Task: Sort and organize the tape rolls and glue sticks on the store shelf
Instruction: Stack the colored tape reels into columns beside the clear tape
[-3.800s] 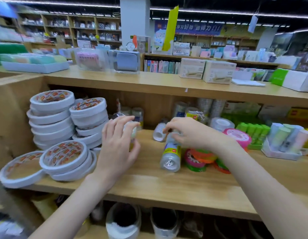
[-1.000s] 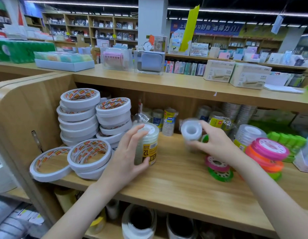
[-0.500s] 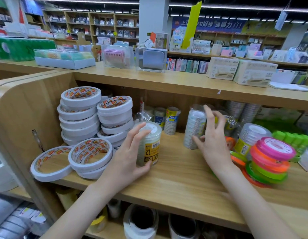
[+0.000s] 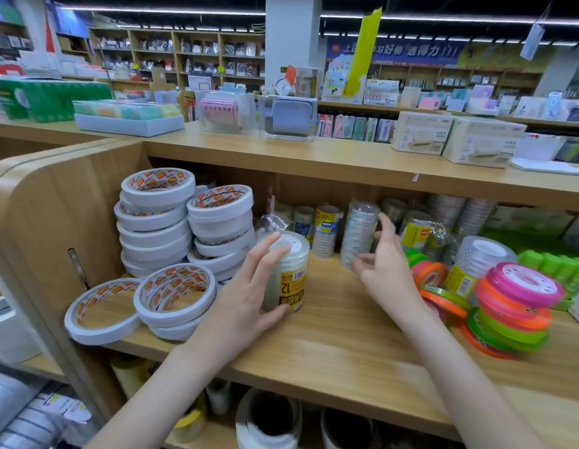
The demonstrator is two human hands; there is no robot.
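The right hand (image 4: 383,270) has let go of the tall shrink-wrapped stack of clear tape rolls (image 4: 359,234), now upright at the wooden shelf's (image 4: 346,345) back; its fingers hang loose beside it. The left hand (image 4: 246,299) still cups the yellow-labelled clear tape pack (image 4: 286,273), standing further forward beside the white double-sided tape rolls (image 4: 174,228). It probably joins the back row next.

Head camera looks forward and down, close on the shelf (image 4: 330,348).

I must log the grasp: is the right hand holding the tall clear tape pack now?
No, the right hand is open with spread fingers beside the tall clear tape pack, which stands alone on the shelf.
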